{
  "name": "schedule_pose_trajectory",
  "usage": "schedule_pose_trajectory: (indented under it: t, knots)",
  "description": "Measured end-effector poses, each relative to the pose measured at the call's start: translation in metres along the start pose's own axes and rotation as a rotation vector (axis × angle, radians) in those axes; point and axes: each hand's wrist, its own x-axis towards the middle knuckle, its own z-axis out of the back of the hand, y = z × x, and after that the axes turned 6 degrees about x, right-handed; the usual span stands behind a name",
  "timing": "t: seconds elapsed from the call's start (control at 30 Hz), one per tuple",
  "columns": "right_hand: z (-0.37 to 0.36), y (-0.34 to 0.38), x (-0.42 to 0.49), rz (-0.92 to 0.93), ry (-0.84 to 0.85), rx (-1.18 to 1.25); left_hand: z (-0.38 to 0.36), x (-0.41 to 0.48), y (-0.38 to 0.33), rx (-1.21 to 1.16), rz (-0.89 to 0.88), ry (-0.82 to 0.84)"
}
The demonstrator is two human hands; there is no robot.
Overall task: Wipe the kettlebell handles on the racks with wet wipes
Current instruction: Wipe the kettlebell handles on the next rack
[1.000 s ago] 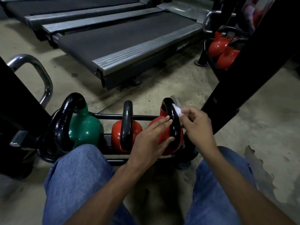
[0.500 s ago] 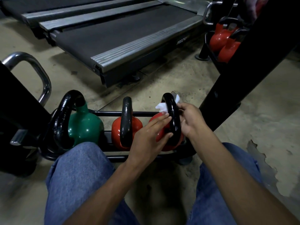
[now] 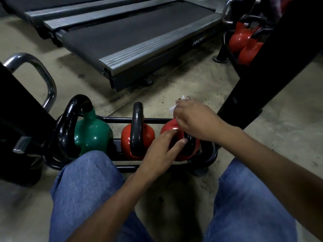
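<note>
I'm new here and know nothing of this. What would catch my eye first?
Low in the middle, the right-hand grip holds a white wet wipe at the rightmost red kettlebell, which the left-hand grip touches. A glossy green kettlebell stands left on the black rack, a grey treadmill behind.

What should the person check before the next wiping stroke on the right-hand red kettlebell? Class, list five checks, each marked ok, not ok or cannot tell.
1. Wipe in grip: ok. The right hand pinches the white wipe.
2. Kettlebell steadied: ok. The left hand rests on the right-hand red kettlebell, which sits in the rack.
3. Wipe against the handle: cannot tell. The right hand hides the handle's top.
4. Wipe wet and clean enough: cannot tell. Too little of it shows.
5. Next handles free: ok. Nothing covers the handles of the middle red kettlebell or the green kettlebell.
</note>
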Motion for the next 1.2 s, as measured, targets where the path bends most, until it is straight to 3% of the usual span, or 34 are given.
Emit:
schedule_pose_trajectory:
  t: [0.07,0.13,0.27,0.37,0.43,0.6,0.67,0.73,0.8,0.87,0.93,1.0,1.1,1.2]
  knots:
    - [-0.002,0.009,-0.019,0.088,-0.030,-0.052,0.000,0.001,0.003,0.015,-0.005,0.065]
    - [-0.011,0.015,-0.050,0.052,-0.199,0.095,0.001,0.002,0.005,0.066,-0.016,0.108]
    - [-0.031,0.036,-0.068,-0.257,-0.602,0.446,0.002,0.002,0.010,0.339,-0.076,0.159]
    - [-0.024,0.035,-0.043,-0.574,-0.750,0.826,0.000,0.005,0.016,0.447,-0.094,0.177]
    - [-0.019,0.027,-0.028,-0.728,-0.731,1.186,0.000,0.006,0.018,0.457,-0.096,0.183]
    - [-0.036,0.022,-0.025,-0.948,-0.584,1.756,0.000,0.006,0.013,0.437,-0.145,0.166]
    - [-0.030,0.020,-0.022,-0.983,-0.460,1.971,0.000,0.007,0.013,0.414,-0.155,0.158]
    - [-0.025,0.022,-0.018,-0.950,-0.441,2.102,-0.001,0.008,0.016,0.393,-0.146,0.166]
    - [-0.031,0.031,-0.021,-0.975,-0.535,1.972,-0.002,0.006,0.018,0.385,-0.155,0.162]
    - [-0.045,0.048,-0.040,-0.967,-0.682,1.612,-0.003,0.004,0.020,0.378,-0.155,0.171]
    - [-0.055,0.067,-0.063,-0.793,-0.827,1.243,-0.003,0.002,0.023,0.387,-0.126,0.192]
    - [-0.056,0.068,-0.069,-0.573,-0.847,0.902,-0.004,0.003,0.026,0.387,-0.101,0.196]
    - [-0.041,0.045,-0.047,-0.297,-0.602,0.468,-0.006,0.001,0.027,0.361,-0.118,0.191]
    - [-0.013,0.027,-0.016,-0.124,-0.124,-0.064,-0.005,0.000,0.025,0.373,-0.135,0.168]
